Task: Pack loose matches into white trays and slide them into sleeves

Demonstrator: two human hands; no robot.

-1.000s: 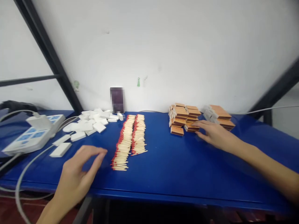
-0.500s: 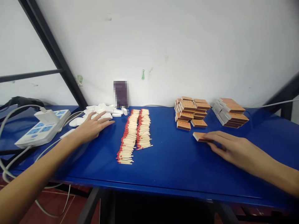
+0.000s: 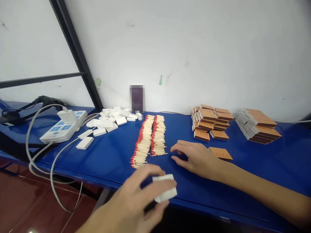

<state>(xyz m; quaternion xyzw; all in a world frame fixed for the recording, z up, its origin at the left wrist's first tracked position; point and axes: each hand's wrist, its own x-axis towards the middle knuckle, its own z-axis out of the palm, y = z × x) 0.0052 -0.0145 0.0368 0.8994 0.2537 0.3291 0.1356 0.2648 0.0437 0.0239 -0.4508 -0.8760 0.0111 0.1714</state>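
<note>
My left hand (image 3: 138,197) is raised over the table's front edge, fingers closed on a white inner box tray (image 3: 165,189). My right hand (image 3: 196,157) rests on the blue table (image 3: 109,155) with fingers spread, its fingertips close to the two rows of red-tipped matches (image 3: 150,139). One orange matchbox sleeve (image 3: 220,153) lies flat just right of that hand. Behind it stands a pile of orange sleeves (image 3: 210,121), and farther right a leaning stack of finished boxes (image 3: 259,129).
A heap of white trays (image 3: 110,118) lies at the back left. A white power strip (image 3: 63,126) with grey cables (image 3: 48,161) sits at the left end. A black metal frame (image 3: 73,48) slants up the wall.
My left hand came back from the white heap holding a tray. My right hand slid one orange sleeve off the pile, left it on the table and moved toward the matches.
</note>
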